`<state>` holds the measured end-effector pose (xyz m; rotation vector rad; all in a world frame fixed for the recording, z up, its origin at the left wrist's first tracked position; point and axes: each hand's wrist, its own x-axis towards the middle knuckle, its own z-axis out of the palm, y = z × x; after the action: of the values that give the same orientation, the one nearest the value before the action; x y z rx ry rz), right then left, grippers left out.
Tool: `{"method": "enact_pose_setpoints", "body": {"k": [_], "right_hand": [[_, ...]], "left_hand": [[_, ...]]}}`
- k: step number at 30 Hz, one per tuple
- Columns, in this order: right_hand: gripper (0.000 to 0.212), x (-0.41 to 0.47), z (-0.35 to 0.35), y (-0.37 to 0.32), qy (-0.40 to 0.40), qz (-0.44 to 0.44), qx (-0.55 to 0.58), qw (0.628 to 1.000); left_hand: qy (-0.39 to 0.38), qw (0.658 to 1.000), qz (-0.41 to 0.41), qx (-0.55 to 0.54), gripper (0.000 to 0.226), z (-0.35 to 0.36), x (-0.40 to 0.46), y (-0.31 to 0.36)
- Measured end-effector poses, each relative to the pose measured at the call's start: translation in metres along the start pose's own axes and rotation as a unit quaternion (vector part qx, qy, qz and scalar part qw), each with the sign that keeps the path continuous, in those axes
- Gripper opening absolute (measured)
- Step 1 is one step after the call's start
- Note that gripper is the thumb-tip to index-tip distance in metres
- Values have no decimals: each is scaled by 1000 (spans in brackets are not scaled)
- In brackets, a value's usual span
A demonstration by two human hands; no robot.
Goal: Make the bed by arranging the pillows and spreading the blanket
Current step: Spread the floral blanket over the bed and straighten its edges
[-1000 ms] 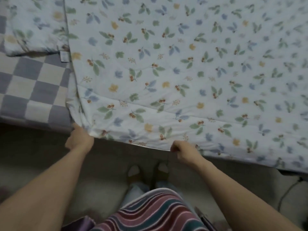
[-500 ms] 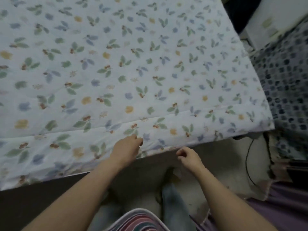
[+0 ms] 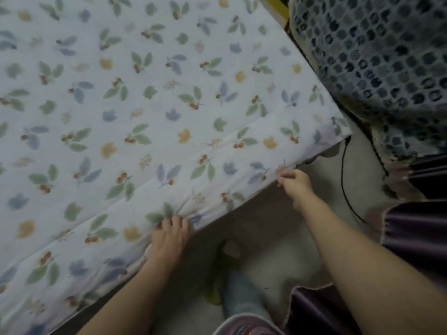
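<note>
Blanket (image 3: 154,112) lies flat over the bed, its near edge running toward the right corner. Right hand (image 3: 295,183) pinches this edge nearer the corner; left hand (image 3: 169,234) clamps it further back.

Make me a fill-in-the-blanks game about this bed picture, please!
1. The blanket is printed all over with leaves and ____.
2. The left hand bunches the blanket at its near ____.
3. The right hand pinches the blanket's edge near its ____.
4. A thin black ____ runs down the floor to the right of the right hand.

Missing words: berries; edge; corner; cable
</note>
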<state>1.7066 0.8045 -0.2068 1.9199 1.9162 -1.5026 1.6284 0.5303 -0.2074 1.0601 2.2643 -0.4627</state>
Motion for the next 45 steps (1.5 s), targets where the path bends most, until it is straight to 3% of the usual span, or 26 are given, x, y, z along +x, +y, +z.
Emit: {"method": "enact_pose_setpoints", "body": {"k": [2,5,7,10,12,17,22,26,35,45], "right_hand": [[12,18,6,0,-21,14,53,998],[33,32,12,4,10,27,108,994],[34,35,7,16,52,12,78,996],[16,25,1,25,60,18,24,998],[17,21,1,15,65,4,-19,998],[33,-24,14,-28,87,-70,-131,985],[30,-124,66,-72,-33,-183,-169,968],[27,-223,124,-94,-116,-287,-186,933],[22,-426,250,-131,-249,-354,-186,882],[25,-537,369,-151,-361,-404,-284,791]], "left_hand": [[51,998,47,12,37,13,9,1],[51,993,93,-45,19,16,10,3],[-28,992,89,-87,26,18,6,4],[-135,979,68,-137,41,28,0,-3],[-126,978,61,-152,44,26,-1,-13],[-53,965,13,-257,14,3,-17,-46],[82,956,-49,-276,24,-26,-58,-124],[150,936,-83,-306,23,-31,-130,-208],[245,859,-220,-391,17,14,-326,-377],[259,770,-334,-478,10,88,-445,-460]]}}
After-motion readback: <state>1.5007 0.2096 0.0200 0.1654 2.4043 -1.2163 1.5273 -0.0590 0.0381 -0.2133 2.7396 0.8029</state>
